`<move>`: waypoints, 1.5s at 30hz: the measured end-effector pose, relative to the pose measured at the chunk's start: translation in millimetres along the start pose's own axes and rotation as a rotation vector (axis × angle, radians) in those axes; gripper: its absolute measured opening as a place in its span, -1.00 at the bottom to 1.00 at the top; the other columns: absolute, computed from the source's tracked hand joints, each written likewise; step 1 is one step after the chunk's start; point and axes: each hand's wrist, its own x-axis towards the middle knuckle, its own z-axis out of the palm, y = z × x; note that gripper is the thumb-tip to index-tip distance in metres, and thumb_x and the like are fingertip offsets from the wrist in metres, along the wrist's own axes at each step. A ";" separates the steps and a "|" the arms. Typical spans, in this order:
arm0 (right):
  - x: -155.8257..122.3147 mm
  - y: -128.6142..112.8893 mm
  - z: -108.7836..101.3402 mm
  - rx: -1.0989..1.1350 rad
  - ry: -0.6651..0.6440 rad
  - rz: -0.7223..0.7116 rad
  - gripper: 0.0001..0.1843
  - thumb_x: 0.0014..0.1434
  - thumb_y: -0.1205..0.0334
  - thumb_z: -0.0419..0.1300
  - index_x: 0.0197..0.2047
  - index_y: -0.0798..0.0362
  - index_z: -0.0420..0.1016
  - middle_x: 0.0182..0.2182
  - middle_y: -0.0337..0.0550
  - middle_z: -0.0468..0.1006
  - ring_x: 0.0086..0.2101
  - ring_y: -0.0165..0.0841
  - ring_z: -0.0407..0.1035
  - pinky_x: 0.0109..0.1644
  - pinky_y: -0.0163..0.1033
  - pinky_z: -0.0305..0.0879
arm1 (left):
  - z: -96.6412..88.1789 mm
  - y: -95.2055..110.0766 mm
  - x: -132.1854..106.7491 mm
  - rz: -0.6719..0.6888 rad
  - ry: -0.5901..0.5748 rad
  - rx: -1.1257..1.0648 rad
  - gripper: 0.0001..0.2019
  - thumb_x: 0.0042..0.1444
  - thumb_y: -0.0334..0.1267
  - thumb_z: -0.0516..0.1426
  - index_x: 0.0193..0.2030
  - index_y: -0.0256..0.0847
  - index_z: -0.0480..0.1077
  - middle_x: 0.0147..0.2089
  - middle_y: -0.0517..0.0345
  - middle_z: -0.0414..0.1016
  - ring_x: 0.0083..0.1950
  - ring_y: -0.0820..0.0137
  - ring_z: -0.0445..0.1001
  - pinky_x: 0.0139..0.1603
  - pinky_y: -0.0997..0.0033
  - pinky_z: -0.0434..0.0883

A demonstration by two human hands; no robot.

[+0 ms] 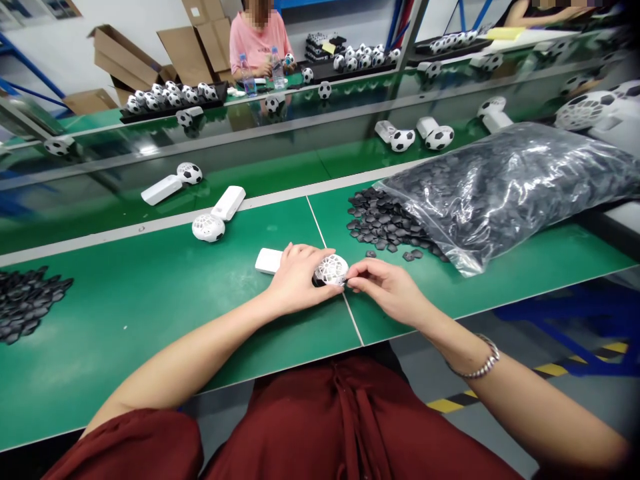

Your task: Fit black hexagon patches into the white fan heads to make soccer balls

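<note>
Dark red cloth on the lap fills the bottom of the frame. Just above it, at the middle of the green bench (150, 313), the left hand (295, 277) holds a small white ball-shaped fan with a net-like shell (333, 269). The right hand (387, 288) pinches a small black piece against it. Only a few black patches show on it, so most seem left. At the right, a clear plastic bag (510, 187) spills black pieces (380, 223).

Left hand (295, 280) hides white handle (269, 261); fingertip piece perhaps black.
</note>
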 end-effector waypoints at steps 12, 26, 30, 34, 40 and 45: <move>9.1 0.7 4.5 0.147 -0.008 0.158 -0.76 -0.02 0.09 0.25 -0.43 0.07 0.35 -0.50 -0.23 0.39 -0.46 -0.41 0.28 -0.37 -0.26 0.26 | 4.7 0.3 -1.5 -0.004 0.034 -0.022 -0.43 -0.06 0.04 0.15 0.09 -0.14 0.25 -0.03 0.07 0.39 0.06 0.17 0.27 0.25 -0.04 -0.06; 15.6 23.5 -31.5 -0.069 0.126 0.127 -0.77 0.06 0.06 0.18 -0.39 0.07 0.37 -0.45 -0.21 0.44 -0.43 -0.39 0.31 -0.32 -0.24 0.27 | 5.8 -6.8 -1.5 0.115 0.025 -0.115 -0.38 -0.07 0.07 0.17 0.11 -0.19 0.24 0.04 0.01 0.38 0.09 0.21 0.29 0.27 0.02 -0.03; 18.9 36.1 -54.1 -0.535 0.182 0.001 -0.89 0.10 0.20 0.17 -0.34 0.03 0.49 -0.36 -0.16 0.50 -0.37 -0.33 0.36 -0.24 -0.19 0.29 | -1.4 -7.3 1.9 0.091 0.001 -0.069 -0.40 -0.08 0.10 0.17 0.08 -0.13 0.27 0.03 0.03 0.40 0.11 0.17 0.26 0.27 -0.11 -0.15; 24.4 37.2 -43.6 -0.868 0.004 -0.144 -0.85 0.15 0.30 0.11 -0.25 0.05 0.50 -0.28 -0.08 0.50 -0.23 -0.24 0.36 -0.13 -0.15 0.30 | -9.5 -7.5 0.6 0.103 -0.173 -0.103 -0.44 -0.01 -0.10 0.17 0.17 -0.04 0.19 0.18 0.07 0.28 0.30 0.05 -0.02 0.24 -0.23 -0.23; 20.8 31.7 -40.5 -1.153 -0.099 -0.107 -0.69 0.09 0.56 -0.01 -0.14 0.20 0.44 -0.29 0.09 0.47 -0.27 -0.16 0.36 -0.21 -0.13 0.28 | -2.5 -8.2 -10.1 0.077 -0.090 -0.237 -0.46 -0.04 -0.20 0.19 0.12 -0.14 0.21 0.22 0.01 0.20 0.36 0.14 -0.15 0.29 -0.03 -0.01; 11.0 21.1 -47.6 -0.950 -0.048 -0.033 -0.73 0.08 0.54 -0.01 -0.25 0.12 0.46 -0.31 0.01 0.46 -0.35 -0.23 0.38 -0.26 -0.16 0.29 | -8.6 -15.6 -9.2 0.180 -0.192 -0.334 -0.48 -0.03 -0.40 0.11 0.12 -0.15 0.16 0.25 0.08 0.15 0.37 0.28 -0.13 0.32 0.13 0.00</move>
